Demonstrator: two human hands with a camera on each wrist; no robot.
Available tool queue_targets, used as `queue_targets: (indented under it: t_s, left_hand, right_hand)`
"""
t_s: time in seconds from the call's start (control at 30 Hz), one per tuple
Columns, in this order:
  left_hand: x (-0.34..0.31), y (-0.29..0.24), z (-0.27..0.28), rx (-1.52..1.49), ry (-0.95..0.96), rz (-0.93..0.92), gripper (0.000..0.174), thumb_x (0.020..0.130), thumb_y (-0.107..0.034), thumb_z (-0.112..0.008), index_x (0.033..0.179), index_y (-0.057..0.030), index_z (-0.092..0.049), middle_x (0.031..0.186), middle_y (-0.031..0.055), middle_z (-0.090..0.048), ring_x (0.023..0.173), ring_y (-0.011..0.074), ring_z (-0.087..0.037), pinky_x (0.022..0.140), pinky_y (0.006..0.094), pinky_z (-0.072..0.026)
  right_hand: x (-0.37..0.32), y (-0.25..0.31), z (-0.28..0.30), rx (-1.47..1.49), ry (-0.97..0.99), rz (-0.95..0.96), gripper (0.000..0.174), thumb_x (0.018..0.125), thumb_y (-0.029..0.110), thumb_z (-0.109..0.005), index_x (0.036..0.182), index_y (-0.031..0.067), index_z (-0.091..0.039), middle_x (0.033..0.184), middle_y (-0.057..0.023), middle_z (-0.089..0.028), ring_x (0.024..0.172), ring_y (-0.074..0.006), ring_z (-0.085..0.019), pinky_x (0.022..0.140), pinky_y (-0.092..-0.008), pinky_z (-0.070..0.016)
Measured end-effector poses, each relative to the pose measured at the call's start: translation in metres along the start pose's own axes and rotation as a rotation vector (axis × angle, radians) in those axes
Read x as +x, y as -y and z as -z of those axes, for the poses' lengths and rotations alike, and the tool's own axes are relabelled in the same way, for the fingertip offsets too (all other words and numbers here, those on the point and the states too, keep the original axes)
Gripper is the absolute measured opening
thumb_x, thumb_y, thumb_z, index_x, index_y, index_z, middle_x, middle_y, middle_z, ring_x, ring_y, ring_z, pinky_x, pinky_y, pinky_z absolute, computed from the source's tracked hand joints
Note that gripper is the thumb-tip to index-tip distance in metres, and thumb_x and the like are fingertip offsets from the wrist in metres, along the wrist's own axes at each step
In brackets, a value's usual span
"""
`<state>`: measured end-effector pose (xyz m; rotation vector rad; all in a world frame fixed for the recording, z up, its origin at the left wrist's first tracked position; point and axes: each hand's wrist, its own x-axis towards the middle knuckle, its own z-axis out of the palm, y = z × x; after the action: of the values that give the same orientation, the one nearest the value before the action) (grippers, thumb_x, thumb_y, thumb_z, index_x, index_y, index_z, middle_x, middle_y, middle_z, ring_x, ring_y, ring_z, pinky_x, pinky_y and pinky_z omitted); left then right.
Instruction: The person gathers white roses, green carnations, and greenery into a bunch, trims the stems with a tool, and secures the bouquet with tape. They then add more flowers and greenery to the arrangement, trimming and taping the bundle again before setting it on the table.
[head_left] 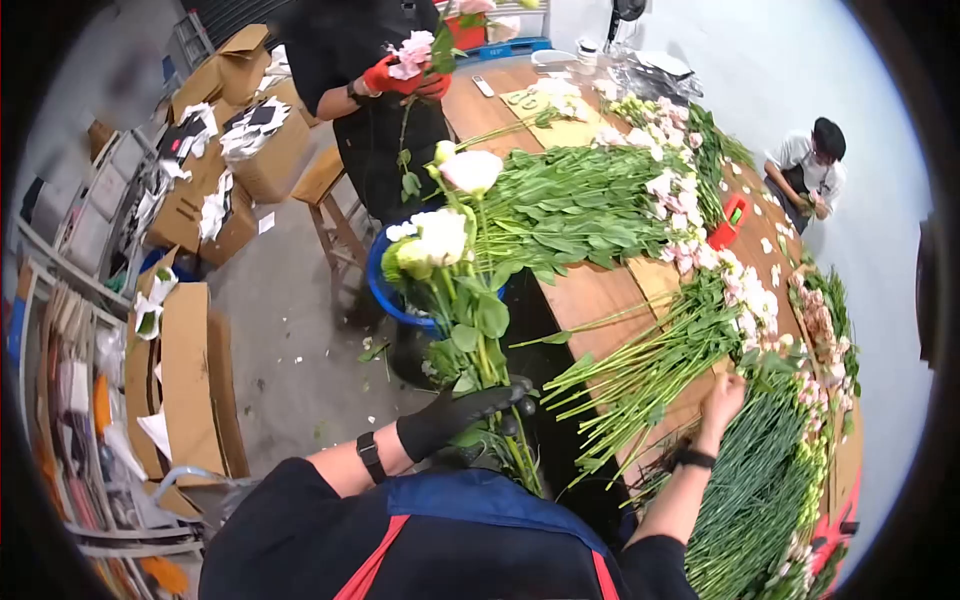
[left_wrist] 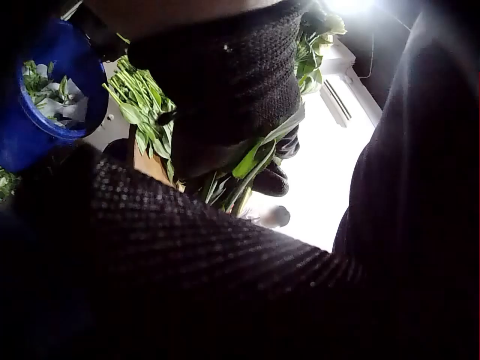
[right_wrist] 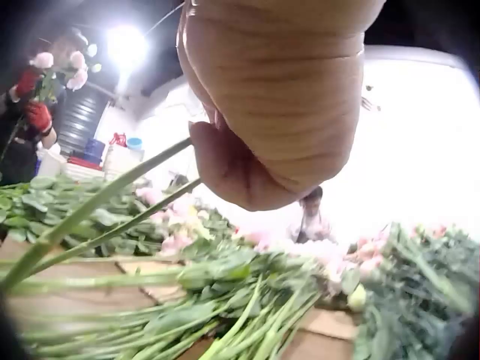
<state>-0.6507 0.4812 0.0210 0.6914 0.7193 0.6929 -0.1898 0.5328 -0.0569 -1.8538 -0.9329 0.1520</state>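
My left hand (head_left: 462,415), in a black glove, grips an upright bunch of leafy stems (head_left: 490,362) in front of my body. Large white blooms (head_left: 442,238) top the bunch. The dark glove (left_wrist: 217,82) fills much of the left wrist view, with green leaves (left_wrist: 259,157) showing beside it. My bare right hand (head_left: 722,402) is over the table, at the flower end of a pile of cut stems (head_left: 640,375). In the right wrist view its curled fingers (right_wrist: 240,169) hold green stems (right_wrist: 112,199); their flower ends are hidden behind the hand.
Leafy pink-flowered stems (head_left: 580,200) and darker thin stems (head_left: 745,490) cover much of the wooden table (head_left: 590,290). A blue bucket (head_left: 385,290) stands left of it. Another person in red gloves (head_left: 390,78) holds a pink flower; someone else (head_left: 815,170) is across the table. Cardboard boxes (head_left: 185,370) stand left.
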Motion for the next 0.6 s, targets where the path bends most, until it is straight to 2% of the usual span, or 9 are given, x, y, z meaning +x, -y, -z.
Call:
queue_targets:
  t_s: [0.1, 0.2, 0.27, 0.33, 0.4, 0.43, 0.5, 0.53, 0.6]
  left_hand:
    - [-0.002, -0.007, -0.009, -0.002, 0.064, -0.099, 0.040, 0.096, -0.036, -0.054, 0.122, -0.0061, -0.054, 0.108, 0.0078, -0.062, 0.080, 0.0144, -0.060, 0.067, 0.0284, -0.0509]
    - [0.007, -0.002, -0.007, 0.002, 0.161, -0.084, 0.047, 0.097, -0.044, -0.047, 0.126, -0.0068, -0.049, 0.116, 0.0070, -0.058, 0.078, 0.0151, -0.060, 0.070, 0.0288, -0.0506]
    - [0.015, 0.001, -0.007, 0.058, 0.223, -0.093, 0.050, 0.097, -0.047, -0.045, 0.127, -0.0064, -0.047, 0.117, 0.0071, -0.057, 0.077, 0.0148, -0.060, 0.070, 0.0294, -0.0503]
    - [0.019, 0.000, -0.009, 0.106, 0.306, -0.114, 0.055, 0.097, -0.049, -0.043, 0.130, -0.0053, -0.044, 0.119, 0.0076, -0.056, 0.076, 0.0143, -0.060, 0.071, 0.0292, -0.0495]
    - [0.017, -0.008, -0.019, 0.129, 0.320, -0.053, 0.056, 0.097, -0.050, -0.043, 0.130, -0.0046, -0.043, 0.121, 0.0082, -0.055, 0.074, 0.0143, -0.059, 0.071, 0.0283, -0.0488]
    - [0.014, -0.013, -0.024, 0.141, 0.325, -0.022, 0.057, 0.097, -0.050, -0.043, 0.131, -0.0042, -0.043, 0.122, 0.0085, -0.055, 0.073, 0.0144, -0.059, 0.072, 0.0278, -0.0484]
    - [0.015, -0.013, -0.022, 0.185, 0.405, -0.072, 0.053, 0.099, -0.045, -0.041, 0.132, -0.0028, -0.044, 0.127, 0.0086, -0.053, 0.091, 0.0154, -0.060, 0.084, 0.0288, -0.0474]
    - [0.027, 0.006, -0.009, 0.218, 0.421, -0.115, 0.052, 0.100, -0.042, -0.040, 0.133, -0.0022, -0.044, 0.129, 0.0086, -0.053, 0.098, 0.0156, -0.059, 0.088, 0.0293, -0.0466]
    - [0.013, 0.011, -0.003, 0.228, 0.385, -0.278, 0.045, 0.102, -0.030, -0.040, 0.137, -0.0007, -0.041, 0.137, 0.0081, -0.047, 0.123, 0.0148, -0.046, 0.105, 0.0304, -0.0380]
  right_hand:
    - [-0.022, 0.099, 0.071, 0.214, 0.068, -0.061, 0.008, 0.092, 0.010, -0.055, 0.091, 0.0042, -0.050, 0.062, 0.0044, -0.044, 0.047, -0.0020, -0.038, 0.041, -0.0184, -0.0307]
    - [-0.046, 0.189, 0.125, 0.239, 0.183, 0.076, 0.009, 0.094, 0.010, -0.053, 0.087, 0.0042, -0.049, 0.061, 0.0052, -0.042, 0.046, -0.0019, -0.035, 0.041, -0.0189, -0.0282]
    - [-0.062, 0.222, 0.144, 0.147, 0.272, 0.176, 0.005, 0.091, 0.005, -0.055, 0.093, 0.0007, -0.052, 0.067, 0.0015, -0.049, 0.055, -0.0053, -0.044, 0.050, -0.0210, -0.0377]
    - [-0.094, 0.255, 0.138, 0.164, 0.331, 0.227, 0.014, 0.087, 0.000, -0.057, 0.100, -0.0030, -0.054, 0.076, -0.0021, -0.056, 0.066, -0.0079, -0.051, 0.059, -0.0224, -0.0428]
    - [-0.123, 0.301, 0.126, 0.113, 0.658, 0.086, 0.004, 0.086, 0.000, -0.054, 0.089, -0.0021, -0.057, 0.071, -0.0002, -0.055, 0.063, -0.0091, -0.051, 0.056, -0.0243, -0.0423]
    - [-0.133, 0.297, 0.112, 0.079, 0.797, 0.140, 0.003, 0.084, -0.001, -0.054, 0.086, -0.0020, -0.057, 0.068, -0.0021, -0.054, 0.059, -0.0093, -0.049, 0.054, -0.0251, -0.0417]
    - [-0.156, 0.298, 0.080, -0.015, 0.898, 0.360, 0.005, 0.081, 0.000, -0.054, 0.086, -0.0017, -0.053, 0.066, -0.0087, -0.055, 0.058, -0.0157, -0.052, 0.056, -0.0299, -0.0450]
    - [-0.167, 0.296, 0.064, -0.002, 0.929, 0.359, 0.008, 0.081, 0.001, -0.054, 0.087, -0.0017, -0.052, 0.066, -0.0114, -0.057, 0.058, -0.0216, -0.056, 0.058, -0.0327, -0.0470]
    - [-0.180, 0.289, 0.040, -0.103, 0.940, 0.443, 0.015, 0.080, 0.006, -0.055, 0.091, -0.0025, -0.051, 0.069, -0.0184, -0.059, 0.064, -0.0346, -0.061, 0.060, -0.0403, -0.0493]
